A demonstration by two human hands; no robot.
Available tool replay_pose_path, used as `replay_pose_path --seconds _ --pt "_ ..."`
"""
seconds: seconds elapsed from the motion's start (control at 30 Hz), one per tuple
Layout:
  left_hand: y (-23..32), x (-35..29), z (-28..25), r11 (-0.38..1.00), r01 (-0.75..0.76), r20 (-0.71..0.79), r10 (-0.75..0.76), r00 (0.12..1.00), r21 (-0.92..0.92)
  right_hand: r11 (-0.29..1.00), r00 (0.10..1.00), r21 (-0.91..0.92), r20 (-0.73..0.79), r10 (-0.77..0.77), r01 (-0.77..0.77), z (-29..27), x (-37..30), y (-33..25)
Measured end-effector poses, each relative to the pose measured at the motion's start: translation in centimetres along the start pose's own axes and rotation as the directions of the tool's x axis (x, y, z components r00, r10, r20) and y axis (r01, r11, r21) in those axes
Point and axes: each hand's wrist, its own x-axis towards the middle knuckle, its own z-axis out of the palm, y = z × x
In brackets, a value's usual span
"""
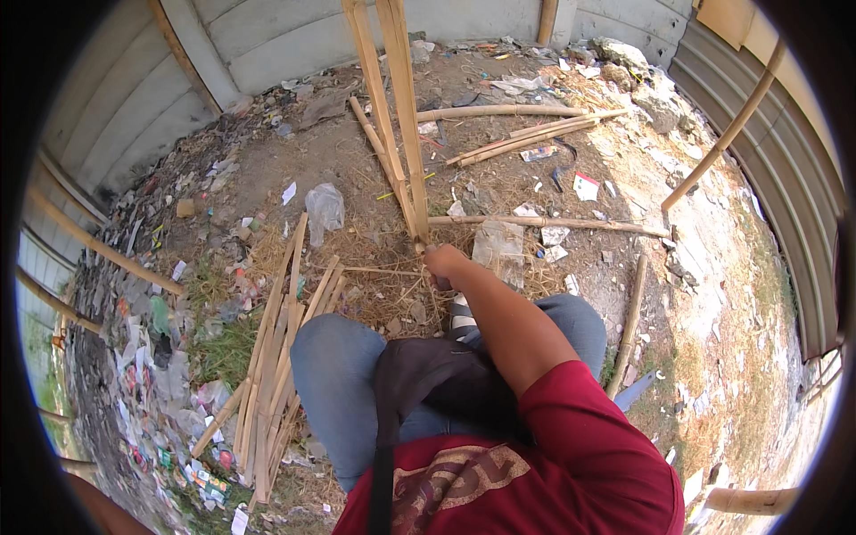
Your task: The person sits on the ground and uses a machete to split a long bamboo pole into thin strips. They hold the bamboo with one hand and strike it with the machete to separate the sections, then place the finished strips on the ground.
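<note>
My right hand is closed in front of my knees, at the lower end of a split bamboo pole. A small dark piece shows just below the fingers; I cannot make out what it belongs to. The pole's two pale strips stand upright, spread apart toward the top and meeting near the hand. Only a bit of my left arm enters at the lower left edge, its hand outside the view. Beside my left knee lies a pile of split bamboo strips. A black bag rests on my lap.
Bamboo poles lie ahead, and one lies by my right knee near a flat bluish blade. Litter and dry grass cover the ground. A grey wall stands behind, a corrugated metal sheet at right, with leaning poles.
</note>
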Motion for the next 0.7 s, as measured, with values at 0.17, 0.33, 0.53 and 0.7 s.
replay_pose_path --seconds 0.17,0.33,0.53,0.7 --pt "-1.0 -0.5 1.6 0.997 0.036 -0.038 -0.038 0.999 -0.064 0.998 0.999 -0.052 0.028 -0.035 0.037 -1.4 0.3 0.8" --pt "-1.7 -0.4 2.9 0.993 0.053 -0.063 -0.059 0.996 -0.105 0.999 0.999 0.018 0.027 -0.028 0.028 -1.7 2.2 2.6" --pt "-2.8 -0.1 3.8 0.987 0.080 -0.091 -0.093 0.991 -0.137 1.000 0.999 0.005 -0.038 0.005 -0.005 -1.4 -0.5 1.7" --pt "-4.3 1.1 5.7 0.970 0.089 -0.111 -0.116 0.987 -0.226 1.000 1.000 -0.010 0.009 0.005 -0.004 -2.4 2.1 4.1"
